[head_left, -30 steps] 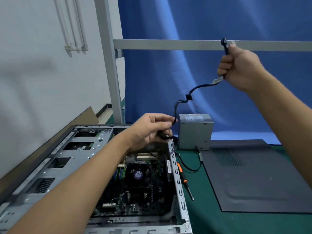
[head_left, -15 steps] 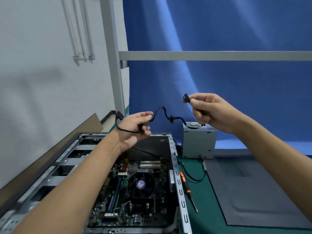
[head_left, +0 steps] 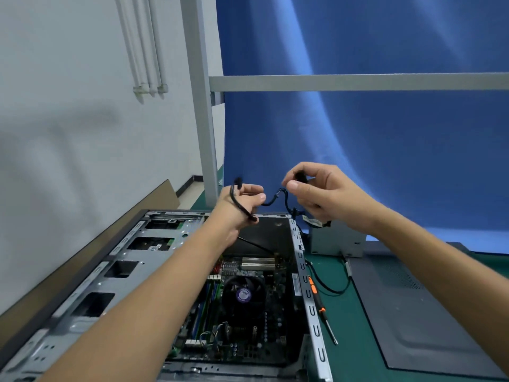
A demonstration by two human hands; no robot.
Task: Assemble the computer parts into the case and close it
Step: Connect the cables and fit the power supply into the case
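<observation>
Your left hand point(head_left: 242, 206) and right hand point(head_left: 326, 197) both grip the black cable point(head_left: 272, 199) above the case point(head_left: 137, 260) on the green mat point(head_left: 347, 343) (blue curtain point(head_left: 371, 161) behind).

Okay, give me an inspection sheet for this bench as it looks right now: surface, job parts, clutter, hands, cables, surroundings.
Surface: green mat under everything.
Job's things: case lying open, motherboard with its fan inside; power supply outside the case, standing on the mat; side panel off, flat at the right.
Clutter: screwdriver with an orange handle, on the mat beside the case wall.
Grippers: left hand grips a loop of black cable; right hand pinches its connector end; both above the case.
Cables: black cable trails towards the power supply; thin lead looped on the mat.
Surroundings: blue backdrop, grey frame, white wall, cardboard.
</observation>
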